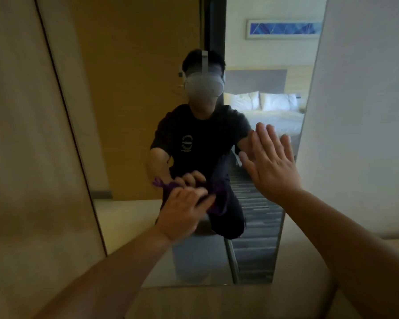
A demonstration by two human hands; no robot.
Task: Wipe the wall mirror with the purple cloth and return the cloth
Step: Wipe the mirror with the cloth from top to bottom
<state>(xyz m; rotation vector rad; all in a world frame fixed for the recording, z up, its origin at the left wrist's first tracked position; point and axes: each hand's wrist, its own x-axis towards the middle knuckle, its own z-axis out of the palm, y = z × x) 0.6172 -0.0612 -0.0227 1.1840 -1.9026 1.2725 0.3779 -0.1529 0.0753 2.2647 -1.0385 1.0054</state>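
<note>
Our left hand [184, 209] is curled tight around the purple cloth [213, 199], pressing the bunched fabric against the lower middle of the wall mirror [134, 111] — while our right hand [271, 164] holds nothing, fingers spread wide and palm laid flat on the glass near its right edge. In the reflection we see ourselves crouched in a black T-shirt with a grey headset on, a bed [276, 111] with white pillows behind — and a framed blue picture [283, 28] above it.
</note>
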